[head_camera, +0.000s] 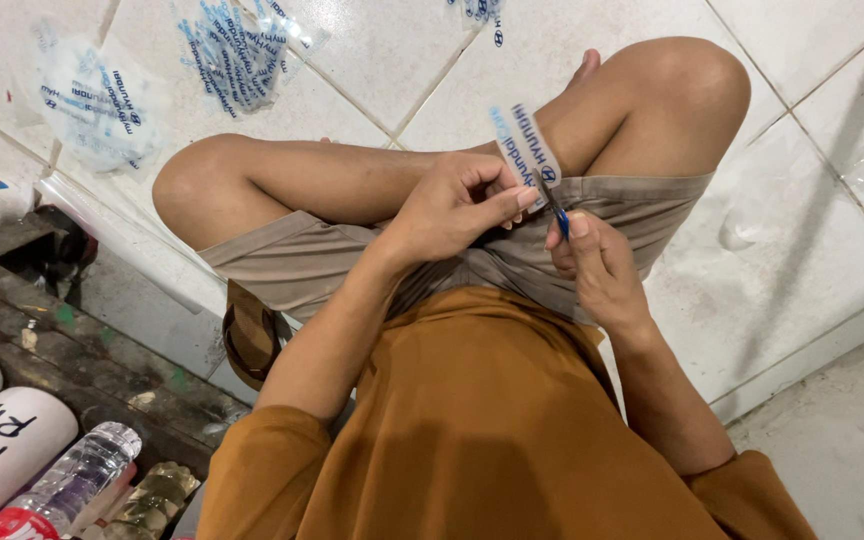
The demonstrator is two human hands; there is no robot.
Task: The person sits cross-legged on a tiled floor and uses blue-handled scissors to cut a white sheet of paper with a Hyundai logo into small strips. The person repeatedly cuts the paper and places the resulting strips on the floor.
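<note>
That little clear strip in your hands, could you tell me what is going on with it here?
A person sits cross-legged on a white tiled floor. The left hand pinches a small clear plastic strip with blue print upright, while the right hand holds small blue-handled scissors against its lower edge. More printed clear plastic pieces lie spread on the tiles beyond the knees. A plastic bottle lies at lower left.

Scissors (558,212) mostly hidden in right hand (597,265); bottle (64,487) cut off by bottom edge.
</note>
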